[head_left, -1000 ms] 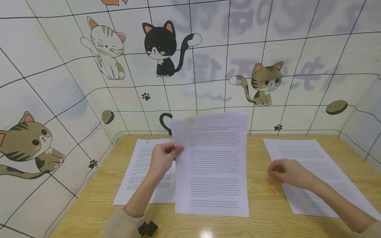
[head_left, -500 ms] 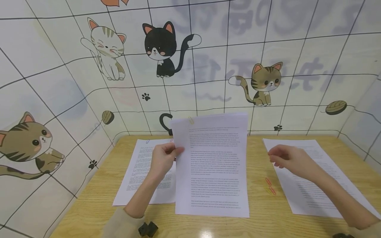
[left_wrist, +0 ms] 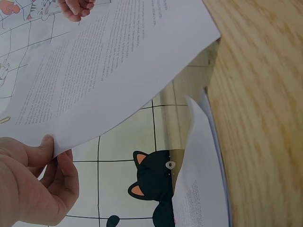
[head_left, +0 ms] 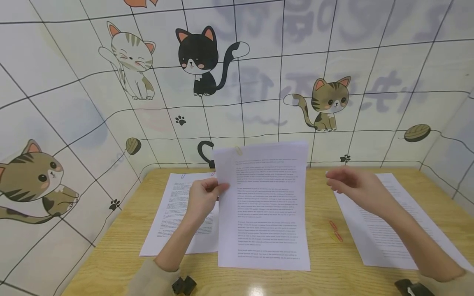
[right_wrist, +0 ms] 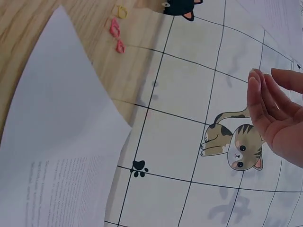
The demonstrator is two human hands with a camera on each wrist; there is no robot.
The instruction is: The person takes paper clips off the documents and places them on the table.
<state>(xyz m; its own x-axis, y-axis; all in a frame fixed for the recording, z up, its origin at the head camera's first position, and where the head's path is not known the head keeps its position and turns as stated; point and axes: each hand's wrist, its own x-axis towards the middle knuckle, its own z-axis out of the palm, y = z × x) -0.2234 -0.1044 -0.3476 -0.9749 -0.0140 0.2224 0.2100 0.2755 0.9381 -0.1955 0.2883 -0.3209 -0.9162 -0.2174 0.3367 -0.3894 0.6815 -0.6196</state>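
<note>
Upright over the table stands a small stack of printed sheets [head_left: 266, 205], pinched at its left edge between the thumb and fingers of my left hand [head_left: 205, 199]. A yellow paper clip [head_left: 238, 151] sits on its top edge near the left corner. In the left wrist view the thumb lies flat on the sheets [left_wrist: 109, 71]. My right hand [head_left: 357, 189] hovers to the right of the stack, fingers bent loosely. In the right wrist view this hand [right_wrist: 279, 113] has its thumb apart from the fingers, and nothing shows between them.
On the table, red paper clips [head_left: 336, 230] and a yellow paper clip [head_left: 334, 236] lie right of the held stack. One printed stack [head_left: 174, 222] with clips at its top rests at left, another [head_left: 389, 230] at right. A cat-patterned wall covering [head_left: 259, 119] rises behind.
My right hand has risen from beside the loose paper clips and moved up and slightly left, its fingers loosening. The left hand and the held sheets stay almost in place.
</note>
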